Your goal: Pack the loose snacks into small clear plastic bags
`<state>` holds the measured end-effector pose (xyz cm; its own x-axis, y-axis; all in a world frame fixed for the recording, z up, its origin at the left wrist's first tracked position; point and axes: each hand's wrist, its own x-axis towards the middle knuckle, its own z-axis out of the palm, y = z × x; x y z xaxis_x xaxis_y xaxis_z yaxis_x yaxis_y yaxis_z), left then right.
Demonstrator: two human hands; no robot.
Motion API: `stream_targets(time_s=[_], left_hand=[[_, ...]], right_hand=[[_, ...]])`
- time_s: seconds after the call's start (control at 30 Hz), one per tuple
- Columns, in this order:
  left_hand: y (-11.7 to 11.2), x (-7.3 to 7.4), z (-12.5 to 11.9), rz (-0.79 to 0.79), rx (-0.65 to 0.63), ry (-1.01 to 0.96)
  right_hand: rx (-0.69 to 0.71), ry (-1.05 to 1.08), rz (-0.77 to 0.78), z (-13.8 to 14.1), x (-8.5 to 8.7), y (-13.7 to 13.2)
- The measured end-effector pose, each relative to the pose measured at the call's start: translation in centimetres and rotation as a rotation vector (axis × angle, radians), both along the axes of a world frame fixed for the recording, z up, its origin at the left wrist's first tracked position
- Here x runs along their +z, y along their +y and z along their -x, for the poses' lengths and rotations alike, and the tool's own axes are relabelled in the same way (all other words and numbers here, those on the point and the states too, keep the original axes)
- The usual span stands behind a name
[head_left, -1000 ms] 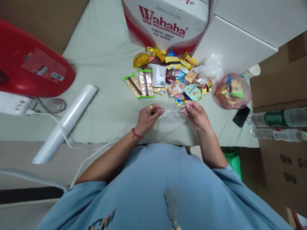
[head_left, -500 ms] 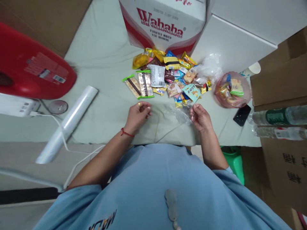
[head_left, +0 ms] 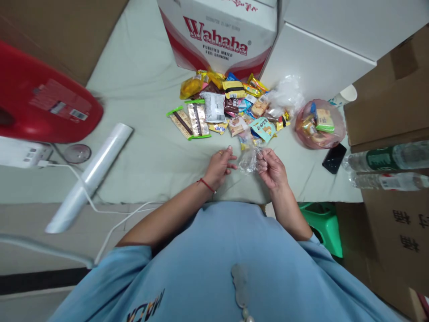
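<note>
A small clear plastic bag (head_left: 248,162) dangles from my right hand (head_left: 273,167), whose fingers pinch its edge. Just left of the bag is my left hand (head_left: 221,166), fingers apart and holding nothing. Beyond both hands lies a heap of wrapped snacks: a light-green packet (head_left: 263,129) nearest the bag, a silver-white packet (head_left: 214,107), and two long bars with green ends (head_left: 198,118) on the left. A crumpled clear bag (head_left: 286,96) rests at the heap's right side. Beside it, a pink translucent bowl (head_left: 301,136) holds several snack packets.
A Wahaha carton (head_left: 217,40) stands behind the heap. At left are a red jug (head_left: 43,98), a plastic film roll (head_left: 90,176) and a white cable (head_left: 82,181). A black phone (head_left: 334,158) and two plastic bottles (head_left: 385,156) lie at right; a green stool (head_left: 323,228) stands below.
My left hand has moved right, close to the plastic bag, with its fingers spreading. My right hand still pinches the bag. The whole view has shifted slightly.
</note>
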<state>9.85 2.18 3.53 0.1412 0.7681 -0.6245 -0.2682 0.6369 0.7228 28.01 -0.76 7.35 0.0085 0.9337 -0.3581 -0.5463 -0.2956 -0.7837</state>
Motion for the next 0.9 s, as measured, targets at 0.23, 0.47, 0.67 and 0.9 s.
stream_targets(time_s=[0.23,0.47,0.67,0.9], left_hand=[[1.8,-0.1,-1.3,-0.028,-0.014,0.046],[2.1,0.0,-0.7,-0.151,0.078,0.063],[-0.1,0.0,3.1,-0.250,0.050,-0.084],[-1.0,-0.3,7.5,-0.274,0.102,-0.073]], right_hand=[[0.063,0.102,-0.015,-0.2,0.2,-0.7],[-0.003,0.017,0.012,-1.4,-0.3,-1.2],[-0.122,-0.027,0.034,-3.1,-1.2,-1.3],[-0.126,-0.044,0.065,-4.4,-1.4,-1.3]])
